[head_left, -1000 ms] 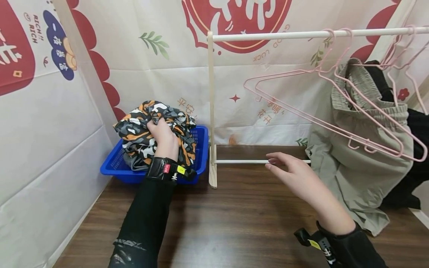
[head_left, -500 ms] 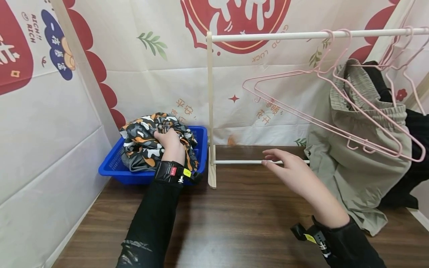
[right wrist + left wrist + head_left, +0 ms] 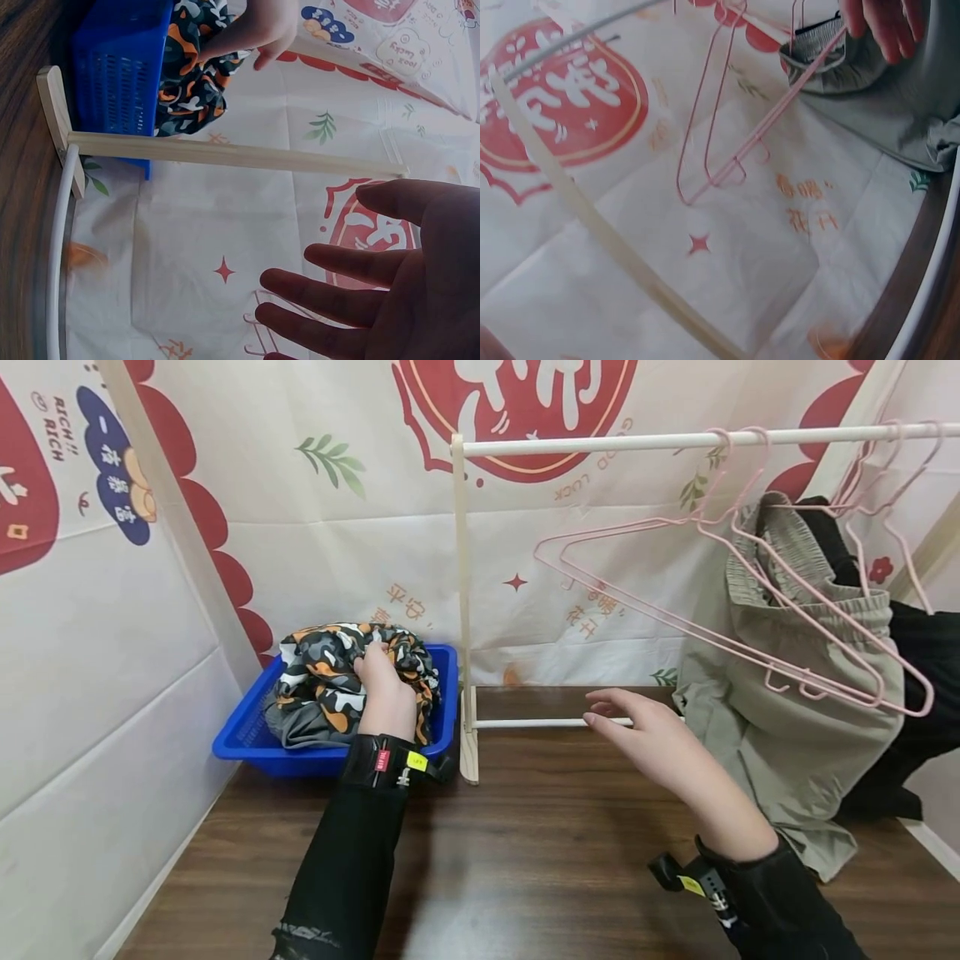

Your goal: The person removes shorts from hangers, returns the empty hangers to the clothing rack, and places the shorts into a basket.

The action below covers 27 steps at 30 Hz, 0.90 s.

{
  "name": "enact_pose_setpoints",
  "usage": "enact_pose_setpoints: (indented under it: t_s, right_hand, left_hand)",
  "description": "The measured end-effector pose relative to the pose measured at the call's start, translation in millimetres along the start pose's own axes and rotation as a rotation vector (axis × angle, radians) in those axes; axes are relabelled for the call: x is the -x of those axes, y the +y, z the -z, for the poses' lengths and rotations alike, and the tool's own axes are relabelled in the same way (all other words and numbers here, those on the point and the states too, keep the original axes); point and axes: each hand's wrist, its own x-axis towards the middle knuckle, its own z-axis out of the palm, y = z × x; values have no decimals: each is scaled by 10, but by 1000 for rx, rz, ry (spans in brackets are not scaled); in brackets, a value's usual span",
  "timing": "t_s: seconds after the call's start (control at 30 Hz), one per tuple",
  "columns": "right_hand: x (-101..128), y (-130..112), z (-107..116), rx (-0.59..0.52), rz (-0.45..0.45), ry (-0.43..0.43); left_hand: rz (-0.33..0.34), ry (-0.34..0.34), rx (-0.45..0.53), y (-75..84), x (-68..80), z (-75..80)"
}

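In the head view, my left hand [image 3: 386,693] grips a bunched camouflage-print garment [image 3: 322,668] in black, grey, white and orange, with its fingertips sunk in the folds. The garment lies heaped in a blue plastic basket [image 3: 247,739], a plain grey part showing at its front. My right hand [image 3: 645,735] hovers over the table in front of a low white rail [image 3: 525,723], holding nothing. The right wrist view shows the right hand's fingers [image 3: 322,292] spread and relaxed, with the left hand [image 3: 262,30] over the basket beyond.
A wooden-ended rack carries a white bar [image 3: 570,445] with several pink hangers [image 3: 637,602]. Grey-green trousers [image 3: 802,710] and black clothing [image 3: 892,735] hang at its right. The rack's upright [image 3: 462,585] stands beside the basket. Printed cloth [image 3: 300,560] covers the walls behind.
My left hand has lowered the camouflage garment deeper into the basket and shifted slightly right. My right hand stays nearly still. The head view has turned a little to the right.
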Motion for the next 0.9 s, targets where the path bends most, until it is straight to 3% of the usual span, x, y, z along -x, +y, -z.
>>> enact_pose_setpoints:
  t_s: [0.2,0.43,0.6,0.77,0.9]
  right_hand:
    - [-28,-27,23,-14,25,-2]
    - [-48,-49,77,-22,53,2]
    - [-37,-23,153,-29,79,4]
    - [17,31,256,-9,110,57]
    - [87,66,347,24,137,148]
  left_hand:
    - [-50,-20,14,55,125,15]
    - [-97,-86,69,103,295,-3]
    - [-168,-136,110,127,464,-3]
    - [-258,-227,100,133,607,47]
    - [-306,-326,52,118,701,100]
